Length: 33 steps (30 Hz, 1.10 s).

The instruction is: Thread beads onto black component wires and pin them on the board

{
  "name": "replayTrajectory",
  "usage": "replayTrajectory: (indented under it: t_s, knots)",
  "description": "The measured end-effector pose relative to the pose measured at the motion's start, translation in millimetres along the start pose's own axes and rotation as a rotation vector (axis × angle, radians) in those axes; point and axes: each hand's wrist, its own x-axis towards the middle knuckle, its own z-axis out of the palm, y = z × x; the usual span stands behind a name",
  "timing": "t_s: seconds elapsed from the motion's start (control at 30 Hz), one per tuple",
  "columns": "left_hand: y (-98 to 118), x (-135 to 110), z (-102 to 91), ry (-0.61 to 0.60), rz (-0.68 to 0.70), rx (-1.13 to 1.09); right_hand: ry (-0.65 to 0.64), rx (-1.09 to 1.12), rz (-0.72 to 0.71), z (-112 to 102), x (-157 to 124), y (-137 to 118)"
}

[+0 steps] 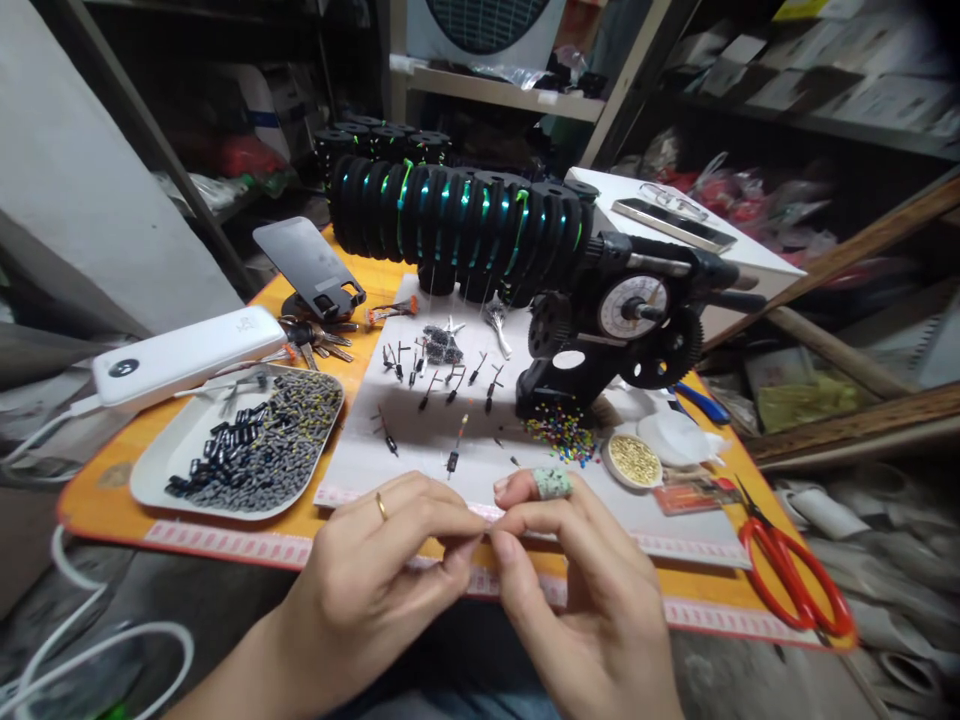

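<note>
My left hand (382,550), with a ring on one finger, and my right hand (577,580), with a green patterned wrap (553,483) on one finger, meet fingertip to fingertip over the table's front edge. Both are closed in a pinch. Whatever is between the fingertips is too small to make out. Just beyond them, on a white sheet (420,480), lie several small black pieces with thin stems, one a black piece with an orange-tipped stem (454,461). Multicoloured beads (562,435) are scattered beyond my right hand, beside a small dish of gold beads (634,460).
A black geared winder with a dial (634,306) and a row of line-wound spools (461,220) stands behind. At left are a tray (244,513) of small dark parts, a white power bank (187,352), keys (322,340) and a phone stand (309,268). Red-handled scissors (799,580) lie right.
</note>
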Motion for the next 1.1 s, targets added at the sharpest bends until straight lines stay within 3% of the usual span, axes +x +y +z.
replayTrajectory:
  t_s: [0.2, 0.37, 0.63, 0.8, 0.93, 1.1]
  knots:
    - [0.0, -8.6, 10.8, 0.128, -0.252, -0.235, 0.01, 0.133, 0.096, 6.3, -3.4, 1.2]
    - [2.9, -4.7, 14.6, 0.248, -0.369, -0.332, 0.006, 0.198, 0.119, 10.6, -2.7, 0.0]
    - [3.3, -10.7, 19.6, 0.243, -0.512, -0.579, -0.038, 0.3, 0.16, 11.0, 1.3, -5.7]
    - [4.8, -11.8, 21.0, 0.249, -0.526, -0.65, -0.073, 0.246, 0.204, 10.1, 0.6, -2.9]
    - [6.7, -11.0, 20.7, 0.217, -0.528, -0.787, -0.078, 0.19, 0.156, 9.4, -1.7, 0.0]
    - [5.7, -10.9, 21.1, 0.244, -0.56, -0.823, 0.05, 0.013, -0.038, 2.1, -3.6, 0.6]
